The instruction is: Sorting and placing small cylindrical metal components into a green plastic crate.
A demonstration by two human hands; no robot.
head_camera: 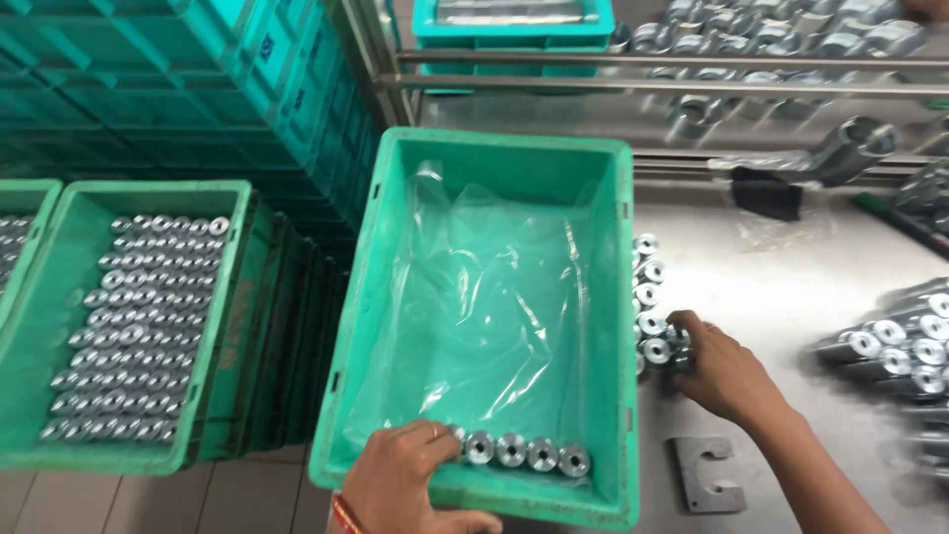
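Observation:
A green plastic crate (390,257) lined with a clear plastic bag stands in front of me. Along its near wall stands a short row of shiny metal cylinders (524,453). My left hand (400,475) rests inside the crate at the left end of that row, fingers bent against the first cylinder. My right hand (722,371) lies on the grey table right of the crate, fingers closed around cylinders at the near end of a line of upright cylinders (647,297) beside the crate wall.
A second green crate (222,326) at left holds several rows of cylinders. Stacked teal crates (148,89) stand behind it. A pile of longer metal parts (905,346) lies at right, a flat slotted metal plate (707,473) near my right forearm, more parts (771,44) at the back.

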